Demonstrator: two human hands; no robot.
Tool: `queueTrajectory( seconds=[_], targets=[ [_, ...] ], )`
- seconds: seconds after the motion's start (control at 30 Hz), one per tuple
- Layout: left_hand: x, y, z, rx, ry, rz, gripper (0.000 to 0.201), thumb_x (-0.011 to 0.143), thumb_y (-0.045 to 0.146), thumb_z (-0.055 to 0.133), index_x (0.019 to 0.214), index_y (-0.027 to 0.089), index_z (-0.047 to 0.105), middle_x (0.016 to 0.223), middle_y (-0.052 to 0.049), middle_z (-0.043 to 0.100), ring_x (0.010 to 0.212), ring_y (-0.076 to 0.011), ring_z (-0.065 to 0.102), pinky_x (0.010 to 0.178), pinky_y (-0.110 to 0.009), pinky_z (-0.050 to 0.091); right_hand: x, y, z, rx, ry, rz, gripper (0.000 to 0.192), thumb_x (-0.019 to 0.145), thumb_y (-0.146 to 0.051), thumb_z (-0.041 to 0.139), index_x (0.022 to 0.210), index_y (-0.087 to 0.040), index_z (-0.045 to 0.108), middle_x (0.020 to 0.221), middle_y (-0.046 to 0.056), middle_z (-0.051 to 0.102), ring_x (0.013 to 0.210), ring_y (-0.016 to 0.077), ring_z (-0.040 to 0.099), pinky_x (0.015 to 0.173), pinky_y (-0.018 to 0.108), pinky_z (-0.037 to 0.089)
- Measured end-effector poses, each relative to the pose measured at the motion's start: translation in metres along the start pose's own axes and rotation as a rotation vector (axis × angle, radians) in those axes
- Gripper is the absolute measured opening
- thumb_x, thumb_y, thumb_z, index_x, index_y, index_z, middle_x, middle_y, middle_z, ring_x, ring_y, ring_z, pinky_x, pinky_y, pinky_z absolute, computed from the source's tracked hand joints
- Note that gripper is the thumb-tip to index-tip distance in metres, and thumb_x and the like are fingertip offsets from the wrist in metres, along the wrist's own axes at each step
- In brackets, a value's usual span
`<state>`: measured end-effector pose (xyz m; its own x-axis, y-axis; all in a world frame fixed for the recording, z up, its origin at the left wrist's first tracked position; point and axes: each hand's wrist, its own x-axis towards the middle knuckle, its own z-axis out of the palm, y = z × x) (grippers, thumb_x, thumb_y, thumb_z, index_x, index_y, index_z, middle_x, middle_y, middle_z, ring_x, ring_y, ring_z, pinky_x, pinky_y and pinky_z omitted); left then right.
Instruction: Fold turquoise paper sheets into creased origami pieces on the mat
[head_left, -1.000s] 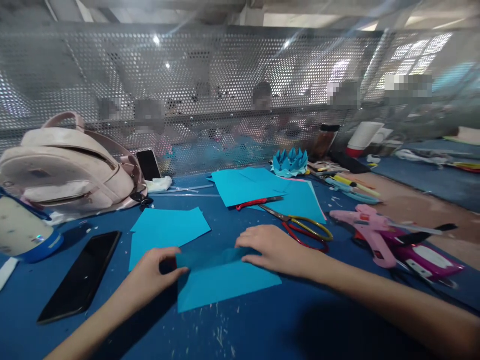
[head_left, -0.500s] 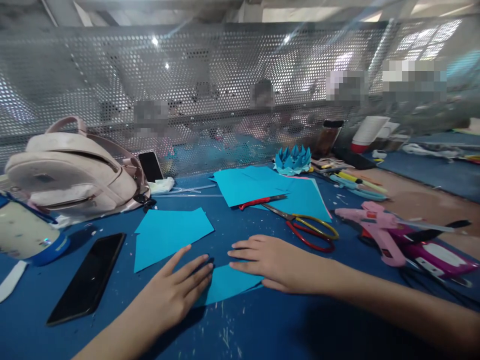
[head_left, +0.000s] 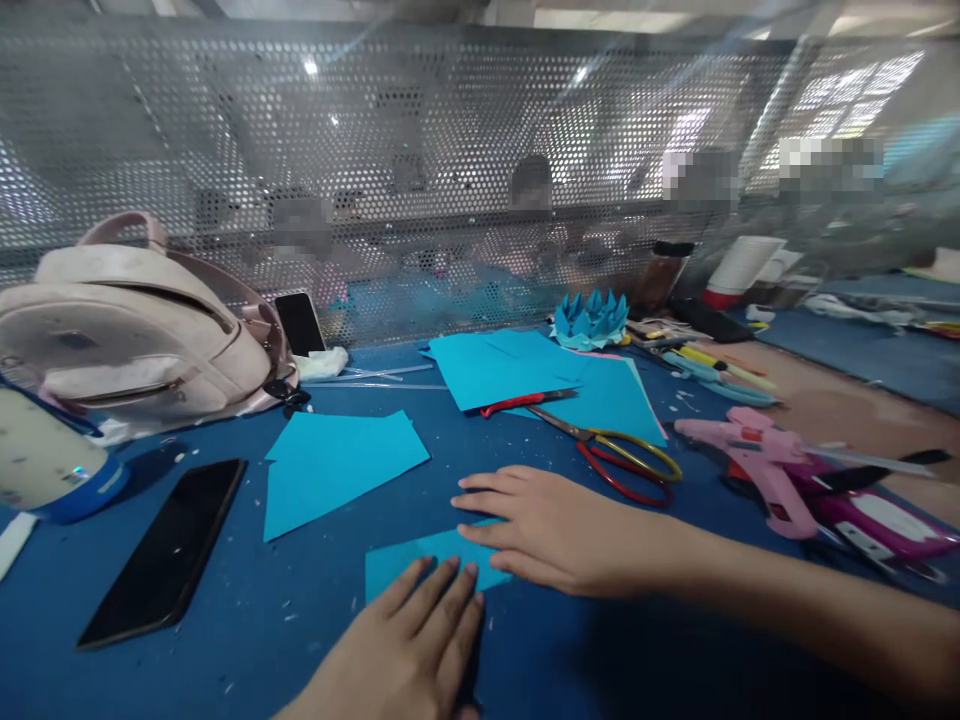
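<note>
Blue paper [head_left: 405,564] under both hands' fingers, L hand [head_left: 409,650] & R hand [head_left: 540,525] flat, gripping nothing

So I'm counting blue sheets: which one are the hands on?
The small folded sheet nearest the camera, pressed flat under both hands; the others lie untouched farther back.

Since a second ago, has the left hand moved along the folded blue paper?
Yes. The left hand has slid right and toward the person, away from the black phone, and now lies flat on the folded blue paper beside the right hand.
</note>
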<state>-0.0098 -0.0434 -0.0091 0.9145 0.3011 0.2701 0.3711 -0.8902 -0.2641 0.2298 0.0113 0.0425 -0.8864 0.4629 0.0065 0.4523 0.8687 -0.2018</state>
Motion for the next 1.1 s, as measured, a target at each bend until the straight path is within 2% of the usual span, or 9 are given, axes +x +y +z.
queueTrajectory(
  seconds=[0.1, 0.23, 0.47, 0.53, 0.67, 0.8, 0.93, 1.1],
  targets=[
    [0.001, 0.006, 0.008, 0.026, 0.073, 0.013, 0.04, 0.098, 0.031, 0.044, 0.126, 0.007, 0.059, 0.126, -0.013, 0.065, 0.114, -0.0251, 0.062, 0.089, -0.031, 0.05, 0.003, 0.003, -0.004, -0.006, -0.013, -0.013, 0.037, 0.099, -0.03, 0.042, 0.131, -0.02, 0.058, 0.14, 0.012, 0.051, 0.134, 0.0278, 0.039, 0.105, 0.046, 0.033],
    [-0.002, 0.007, 0.015, 0.064, 0.135, -0.017, 0.038, 0.099, 0.025, 0.041, 0.128, 0.008, 0.058, 0.129, -0.011, 0.064, 0.115, -0.0231, 0.062, 0.09, -0.029, 0.05, 0.011, 0.01, -0.002, -0.024, -0.07, -0.047, 0.04, 0.099, -0.036, 0.041, 0.134, -0.022, 0.054, 0.143, 0.011, 0.048, 0.136, 0.0275, 0.037, 0.104, 0.045, 0.033],
    [-0.002, 0.005, 0.018, 0.079, 0.159, -0.022, 0.034, 0.098, 0.016, 0.037, 0.121, 0.007, 0.061, 0.121, -0.01, 0.069, 0.11, -0.024, 0.065, 0.085, -0.03, 0.054, 0.052, 0.01, -0.001, -0.057, -0.127, -0.171, 0.04, 0.099, -0.038, 0.044, 0.136, -0.023, 0.052, 0.146, 0.01, 0.045, 0.138, 0.0271, 0.034, 0.103, 0.044, 0.035],
    [-0.002, 0.006, 0.021, 0.06, 0.144, -0.024, 0.034, 0.098, 0.017, 0.039, 0.122, 0.007, 0.061, 0.122, -0.01, 0.068, 0.109, -0.0237, 0.066, 0.086, -0.03, 0.054, 0.065, 0.01, 0.0, -0.067, -0.122, -0.23, 0.04, 0.099, -0.037, 0.043, 0.136, -0.023, 0.052, 0.146, 0.009, 0.044, 0.138, 0.0272, 0.033, 0.104, 0.043, 0.035],
    [-0.004, 0.012, 0.03, 0.024, 0.205, -0.106, 0.033, 0.098, 0.022, 0.043, 0.122, 0.009, 0.062, 0.121, -0.009, 0.069, 0.109, -0.0225, 0.066, 0.09, -0.03, 0.051, 0.09, 0.007, 0.003, -0.096, -0.103, -0.317, 0.04, 0.099, -0.039, 0.042, 0.135, -0.023, 0.052, 0.148, 0.008, 0.042, 0.139, 0.0269, 0.031, 0.103, 0.042, 0.037],
    [-0.003, 0.015, 0.035, 0.046, 0.246, -0.136, 0.031, 0.097, 0.025, 0.044, 0.117, 0.012, 0.064, 0.119, -0.007, 0.07, 0.109, -0.0217, 0.065, 0.085, -0.029, 0.052, 0.107, 0.001, 0.003, -0.145, -0.108, -0.359, 0.038, 0.1, -0.038, 0.041, 0.131, -0.023, 0.056, 0.146, 0.008, 0.045, 0.138, 0.0268, 0.032, 0.101, 0.042, 0.038],
    [-0.002, 0.012, 0.031, 0.048, 0.242, -0.117, 0.031, 0.097, 0.021, 0.042, 0.118, 0.01, 0.063, 0.118, -0.007, 0.071, 0.107, -0.022, 0.066, 0.086, -0.03, 0.052, 0.106, -0.003, 0.007, -0.157, -0.074, -0.343, 0.038, 0.1, -0.038, 0.041, 0.131, -0.023, 0.055, 0.146, 0.007, 0.045, 0.138, 0.0256, 0.032, 0.102, 0.041, 0.036],
    [0.002, 0.01, 0.027, -0.032, 0.299, -0.193, 0.032, 0.098, 0.015, 0.034, 0.11, 0.012, 0.064, 0.101, -0.005, 0.077, 0.085, -0.0197, 0.073, 0.073, -0.028, 0.055, 0.08, -0.005, 0.018, -0.11, -0.04, -0.198, 0.041, 0.101, -0.038, 0.037, 0.137, -0.022, 0.05, 0.146, 0.005, 0.044, 0.139, 0.0245, 0.031, 0.1, 0.041, 0.037]
  ],
)
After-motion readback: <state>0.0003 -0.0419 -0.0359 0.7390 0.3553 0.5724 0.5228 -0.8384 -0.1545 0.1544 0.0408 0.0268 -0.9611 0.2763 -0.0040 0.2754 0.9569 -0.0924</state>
